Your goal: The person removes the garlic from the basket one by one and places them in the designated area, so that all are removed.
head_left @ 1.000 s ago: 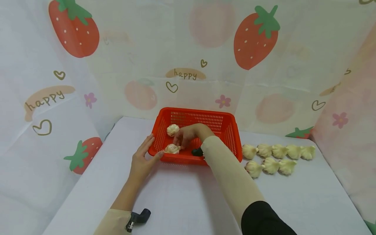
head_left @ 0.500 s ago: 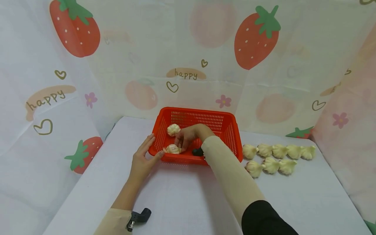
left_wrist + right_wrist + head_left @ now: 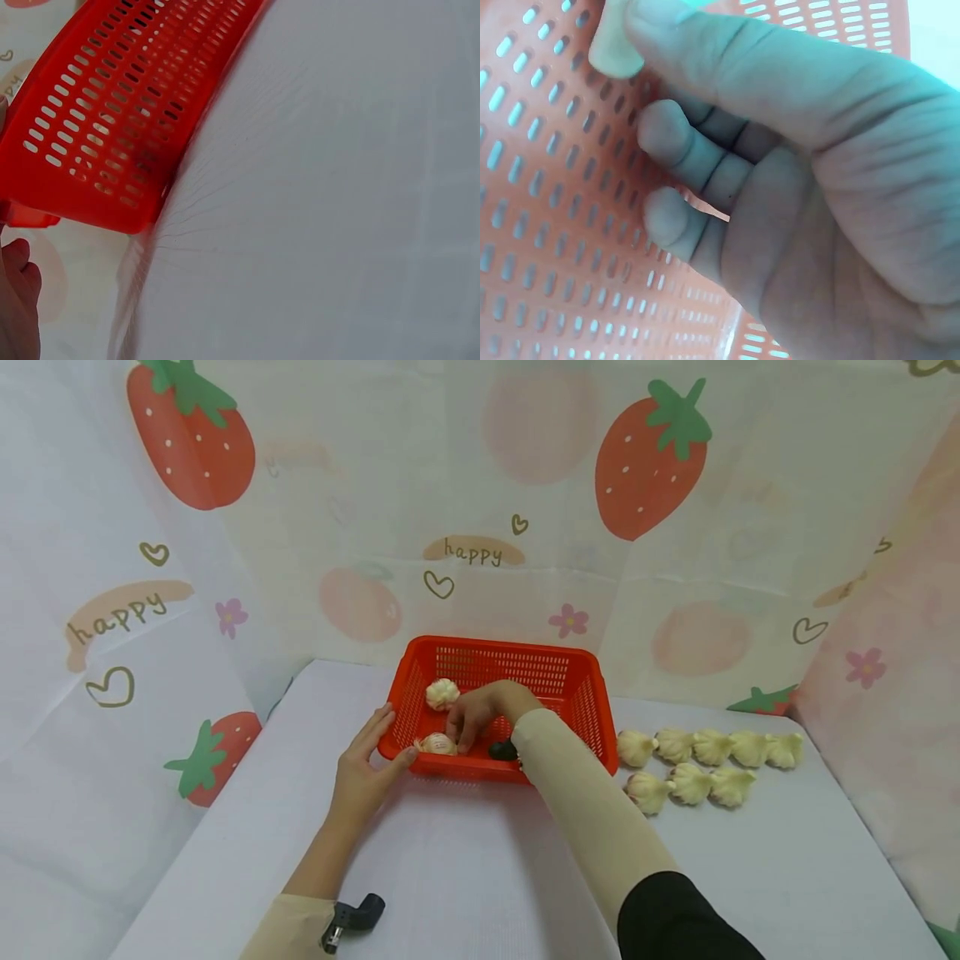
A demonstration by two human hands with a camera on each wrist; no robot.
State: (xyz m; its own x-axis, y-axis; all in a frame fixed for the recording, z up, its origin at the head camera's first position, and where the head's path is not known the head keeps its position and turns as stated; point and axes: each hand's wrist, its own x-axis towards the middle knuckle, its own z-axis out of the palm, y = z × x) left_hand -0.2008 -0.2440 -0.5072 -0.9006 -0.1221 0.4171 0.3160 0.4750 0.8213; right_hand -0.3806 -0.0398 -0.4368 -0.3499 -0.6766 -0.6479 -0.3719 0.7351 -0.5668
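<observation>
A red plastic basket (image 3: 513, 768) with slotted walls stands on the white table. My left hand (image 3: 363, 772) rests on its front left corner, thumb at the front rim and fairly straight fingers along the left side. In the left wrist view, only part of the left hand (image 3: 19, 300) shows beside the basket. My right hand (image 3: 480, 714) reaches down inside. Its thumb and forefinger pinch the pale stem (image 3: 615, 49) of a garlic bulb (image 3: 437, 744) just behind the front rim; the other fingers curl loosely. Another garlic bulb (image 3: 442, 694) lies behind it in the basket.
Right of the basket, several garlic bulbs lie in two rows, a back row (image 3: 711, 747) and a shorter front row (image 3: 690, 783). A dark wrist camera (image 3: 504, 749) under the right wrist sits inside the basket. Strawberry-printed cloth (image 3: 480, 485) walls the table's back and sides.
The right hand's fingertips have lowered slightly toward the front rim, and the front garlic bulb has shifted a little down and left. The left hand and basket stay put.
</observation>
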